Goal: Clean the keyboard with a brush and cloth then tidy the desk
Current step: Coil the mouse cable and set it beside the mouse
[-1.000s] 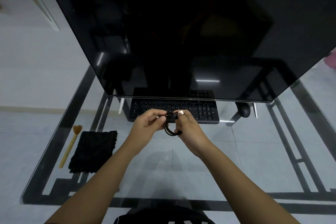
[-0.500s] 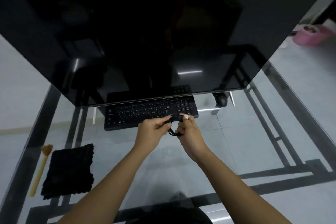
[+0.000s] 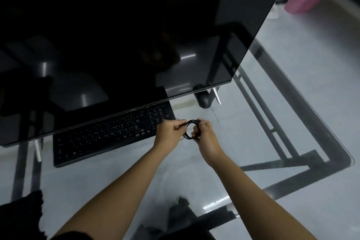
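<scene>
A: Lying flat on the glass desk (image 3: 272, 107), the black keyboard (image 3: 109, 134) sits partly under the dark monitor (image 3: 116, 35).

B: And the hands?

A: Both arms reach forward, just right of the keyboard. The left hand (image 3: 168, 132) pinches a coiled black cable (image 3: 190, 130); the right hand (image 3: 204, 132) grips the coil's other side.

B: The cloth?

A: A black cloth (image 3: 21, 214) lies at the desk's near left; a mouse (image 3: 203, 99) rests beneath the monitor's corner.

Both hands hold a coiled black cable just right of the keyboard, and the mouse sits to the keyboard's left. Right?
Not quite. In the head view the mouse sits right of the keyboard, under the monitor's corner. Both hands, left and right, do hold the cable.
</scene>
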